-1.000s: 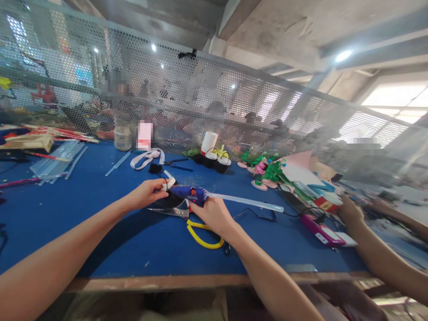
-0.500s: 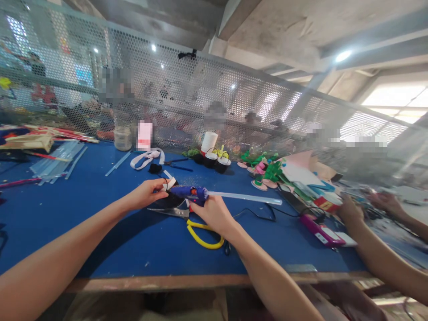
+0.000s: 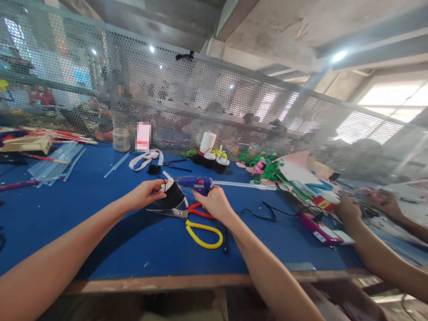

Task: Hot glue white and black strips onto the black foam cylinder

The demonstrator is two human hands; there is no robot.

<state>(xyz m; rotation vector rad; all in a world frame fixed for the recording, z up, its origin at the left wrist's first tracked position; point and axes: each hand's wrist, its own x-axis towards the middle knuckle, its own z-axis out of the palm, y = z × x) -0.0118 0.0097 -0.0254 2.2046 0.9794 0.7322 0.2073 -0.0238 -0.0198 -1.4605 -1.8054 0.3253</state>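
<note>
My left hand [image 3: 150,195] is closed on a small black bucket [image 3: 174,196] with a white rim and a thin dark handle. In my right hand [image 3: 214,203] is a blue hot glue gun [image 3: 197,182], its nozzle pointing left close to the bucket's rim. A long clear glue stick [image 3: 245,184] sticks out of the gun's back end. Scissors [image 3: 202,234] with one red and one yellow handle lie below, their blades pointing left under the bucket. A white strip [image 3: 167,175] shows just behind the bucket.
Several clear glue sticks [image 3: 56,162] lie at the left. White ribbon [image 3: 147,159], pliers [image 3: 177,167], two small buckets [image 3: 220,165] and green craft plants [image 3: 270,169] stand further back. A magenta power strip [image 3: 319,229] and a co-worker's hands [image 3: 349,208] are at the right.
The glue gun has moved slightly up and right, away from my left fingers, uncovering the black bucket and the scissors' red handle. My left hand still holds the bucket.
</note>
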